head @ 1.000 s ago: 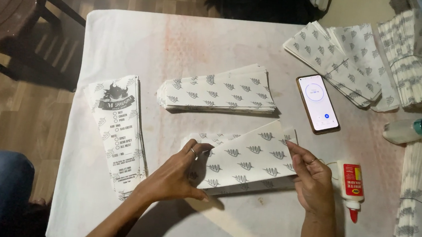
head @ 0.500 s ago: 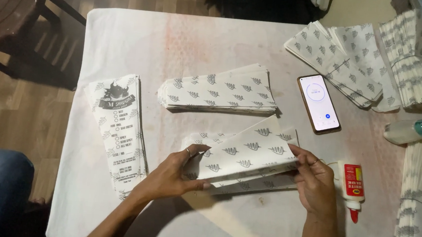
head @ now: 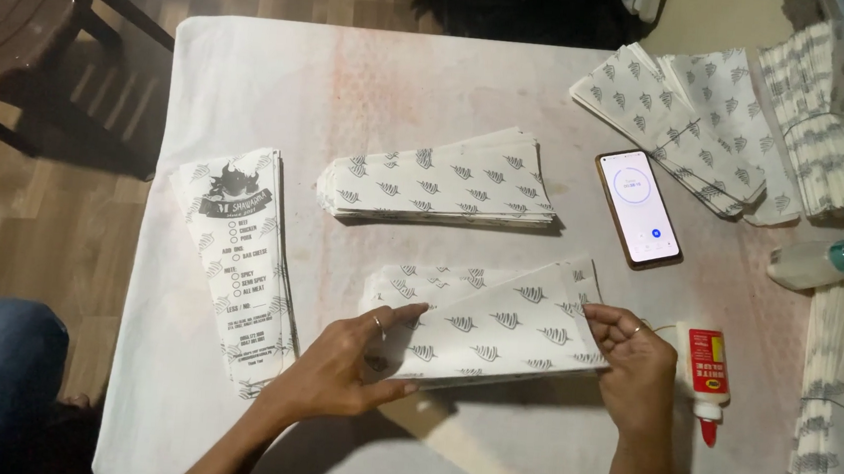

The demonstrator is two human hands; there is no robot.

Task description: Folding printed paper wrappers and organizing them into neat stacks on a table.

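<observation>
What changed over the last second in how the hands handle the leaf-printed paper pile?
The left hand and right hand lifted the front paper stack off the table half a second ago; now it lies lower, still gripped at both ends. The rear stack, phone and glue bottle stayed put.

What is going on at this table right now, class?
A person seated at a white table holds a printed paper sleeve by both ends: the left hand grips its left end, the right hand its right end, above a small stack of the same sleeves. A second stack lies further back, a phone beside it, and a glue bottle lies next to the right hand. More printed paper lies on the left.
</observation>
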